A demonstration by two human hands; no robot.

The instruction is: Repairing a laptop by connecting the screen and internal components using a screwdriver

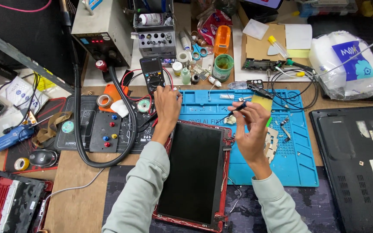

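Note:
A dark laptop screen panel (193, 172) in a red frame lies in front of me on the bench. My right hand (252, 129) is raised over the blue work mat (298, 164) and pinches a thin pen-like tool with a dark tip (236, 110), pointing left towards the panel's top edge. My left hand (166, 108) reaches forward past the panel's upper left corner. Its fingers rest near the black multimeter (152, 74) and its red leads. Whether it grips anything is hidden.
A black corrugated hose (79, 142) loops across a dark mat with coloured knobs. A black laptop base (357, 159) lies at the right, a red laptop shell (9, 207) at the lower left. Tape rolls, scissors, bottles and a green cup crowd the back.

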